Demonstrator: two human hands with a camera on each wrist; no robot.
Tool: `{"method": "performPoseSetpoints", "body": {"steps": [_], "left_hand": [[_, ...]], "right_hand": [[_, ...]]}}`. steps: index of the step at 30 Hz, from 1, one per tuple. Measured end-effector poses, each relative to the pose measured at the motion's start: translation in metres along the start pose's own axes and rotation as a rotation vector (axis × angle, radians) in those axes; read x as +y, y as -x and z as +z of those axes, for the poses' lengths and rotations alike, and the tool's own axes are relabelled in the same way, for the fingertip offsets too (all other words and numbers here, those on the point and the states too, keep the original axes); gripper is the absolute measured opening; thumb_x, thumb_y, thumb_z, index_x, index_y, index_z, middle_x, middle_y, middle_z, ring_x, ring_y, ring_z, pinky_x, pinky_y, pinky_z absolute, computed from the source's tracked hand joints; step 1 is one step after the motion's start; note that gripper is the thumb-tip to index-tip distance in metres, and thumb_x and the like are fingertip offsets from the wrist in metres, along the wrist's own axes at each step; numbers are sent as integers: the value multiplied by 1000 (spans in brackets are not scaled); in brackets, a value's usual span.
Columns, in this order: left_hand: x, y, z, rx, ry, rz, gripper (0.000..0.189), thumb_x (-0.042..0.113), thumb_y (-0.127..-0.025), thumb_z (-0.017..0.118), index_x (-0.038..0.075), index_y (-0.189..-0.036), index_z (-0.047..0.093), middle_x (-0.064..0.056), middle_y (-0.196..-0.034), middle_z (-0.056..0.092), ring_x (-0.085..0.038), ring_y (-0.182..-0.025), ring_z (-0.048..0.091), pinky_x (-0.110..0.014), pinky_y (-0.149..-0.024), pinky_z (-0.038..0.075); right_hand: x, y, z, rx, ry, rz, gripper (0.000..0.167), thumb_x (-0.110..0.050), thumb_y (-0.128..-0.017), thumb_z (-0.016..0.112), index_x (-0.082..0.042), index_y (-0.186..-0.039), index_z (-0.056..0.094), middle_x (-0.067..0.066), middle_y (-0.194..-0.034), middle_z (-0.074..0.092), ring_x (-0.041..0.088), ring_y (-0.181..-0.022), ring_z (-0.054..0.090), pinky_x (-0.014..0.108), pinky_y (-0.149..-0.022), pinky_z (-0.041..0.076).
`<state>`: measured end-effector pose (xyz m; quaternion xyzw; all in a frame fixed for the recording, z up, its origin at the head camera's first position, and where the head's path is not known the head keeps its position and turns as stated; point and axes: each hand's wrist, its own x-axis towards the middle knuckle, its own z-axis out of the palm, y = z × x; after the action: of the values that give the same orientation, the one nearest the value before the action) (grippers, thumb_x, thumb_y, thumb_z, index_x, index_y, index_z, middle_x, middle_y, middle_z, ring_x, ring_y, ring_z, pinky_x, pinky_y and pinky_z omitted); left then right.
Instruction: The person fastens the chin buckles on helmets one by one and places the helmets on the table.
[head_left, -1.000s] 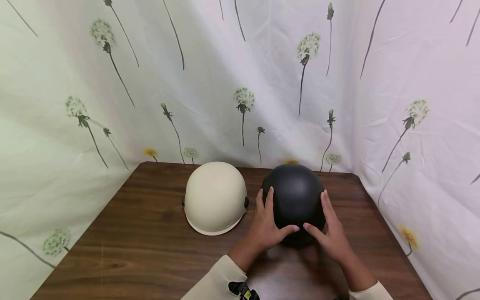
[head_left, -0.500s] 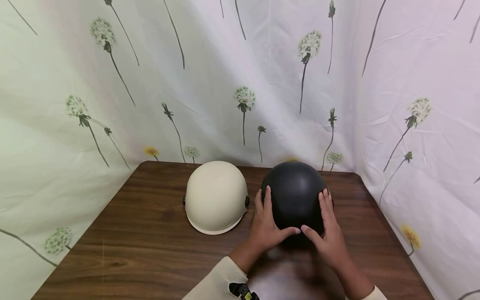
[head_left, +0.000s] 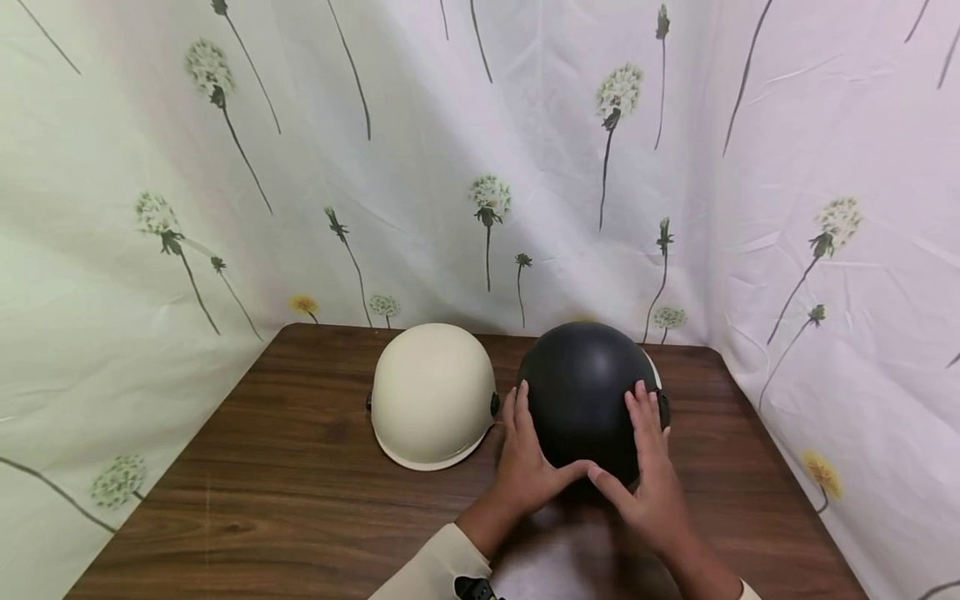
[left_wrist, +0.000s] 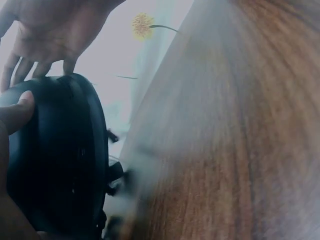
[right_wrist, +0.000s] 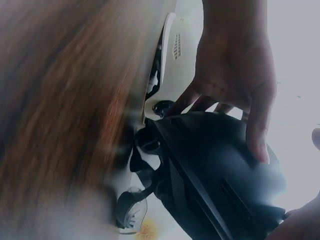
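Both hands grip a smooth black helmet (head_left: 585,375) at the right of the head view. My left hand (head_left: 525,467) spans its left side, and my right hand (head_left: 654,475) its right side. Their thumbs meet at the near face. In the right wrist view, the left fingers reach the helmet's rim while the thumb lies on the dome. Black straps (right_wrist: 142,175) hang below that rim. Past the right fingers, a pale strip (head_left: 654,367) and a black fitting (head_left: 663,408) show at the helmet's far right edge.
A cream helmet (head_left: 433,392) with black side knobs sits dome up just left of the black one. The dark wooden table (head_left: 300,500) meets a white curtain (head_left: 420,167) printed with dandelions at the back and sides.
The black helmet has turned, exposing the pale strip and black fitting on its right. My right hand has shifted left along with it. The cream helmet stays put.
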<state>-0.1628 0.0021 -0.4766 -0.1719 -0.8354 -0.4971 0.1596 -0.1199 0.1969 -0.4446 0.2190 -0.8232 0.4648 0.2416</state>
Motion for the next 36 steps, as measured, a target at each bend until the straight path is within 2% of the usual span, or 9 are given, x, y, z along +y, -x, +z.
{"method": "performPoseSetpoints", "body": {"steps": [5, 11, 14, 20, 22, 27, 29, 32, 36], "left_hand": [[-4, 3, 2, 27, 76, -2, 140, 46, -74, 96, 10, -169, 0, -17, -173, 5, -40, -155, 23, -67, -116, 33], [-6, 4, 3, 39, 161, -21, 137, 45, -75, 96, 12, -169, 1, -15, -172, 8, -38, -156, 22, -69, -117, 29], [-9, 5, 2, 48, 166, -23, 137, 46, -76, 95, 12, -169, 0, -14, -173, 5, -39, -157, 19, -71, -117, 27], [-13, 8, -4, 99, 81, 50, 137, 53, -76, 93, 4, -168, 4, -14, -176, -3, -43, -160, 11, -73, -117, 27], [-14, 8, -6, 118, 55, 80, 136, 56, -77, 91, 3, -168, 5, -14, -176, -1, -43, -160, 14, -73, -116, 28], [-15, 4, -14, 166, 14, 209, 132, 60, -78, 88, 2, -168, 12, -16, -174, 7, -42, -158, 21, -72, -114, 33], [-14, 2, -16, 169, -17, 253, 130, 61, -78, 88, 3, -168, 15, -20, -173, 12, -42, -157, 23, -71, -113, 35], [-11, 1, -19, 148, -90, 271, 126, 64, -77, 87, 9, -169, 19, -22, -171, 16, -45, -156, 24, -72, -110, 38], [-7, -1, -21, 142, -184, 322, 124, 62, -75, 90, 12, -168, 25, -22, -172, 17, -49, -157, 20, -72, -111, 37]], "right_hand": [[-4, 1, 1, 17, -10, -66, 98, -5, -82, 82, -6, -165, 31, 14, -175, 16, 42, -162, 4, 85, -110, -8], [-8, 2, 1, 21, -59, -64, 88, -1, -82, 81, -5, -160, 40, 13, -174, 21, 36, -163, 4, 80, -114, -11], [-8, 2, 3, 34, -92, -73, 85, 2, -81, 79, -2, -158, 43, 13, -173, 24, 36, -163, 5, 79, -115, -10], [-10, 3, 8, 65, -175, -140, 79, 10, -78, 76, 4, -152, 48, 19, -170, 31, 43, -161, 6, 77, -116, -10], [-10, 3, 10, 70, -195, -171, 78, 11, -77, 76, 6, -149, 50, 22, -168, 33, 46, -161, 5, 77, -115, -11], [-8, 3, 13, 77, -219, -218, 75, 14, -75, 75, 10, -146, 51, 28, -165, 35, 48, -160, 5, 72, -118, -10], [-7, 3, 14, 81, -220, -223, 75, 15, -75, 75, 11, -146, 51, 28, -165, 35, 48, -160, 5, 71, -119, -10], [-7, 4, 15, 82, -210, -228, 73, 15, -76, 75, 10, -145, 52, 28, -164, 36, 49, -159, 5, 67, -121, -10], [-6, 4, 14, 68, -194, -234, 70, 13, -79, 73, 9, -146, 52, 28, -165, 35, 50, -159, 5, 54, -126, -8]]}}
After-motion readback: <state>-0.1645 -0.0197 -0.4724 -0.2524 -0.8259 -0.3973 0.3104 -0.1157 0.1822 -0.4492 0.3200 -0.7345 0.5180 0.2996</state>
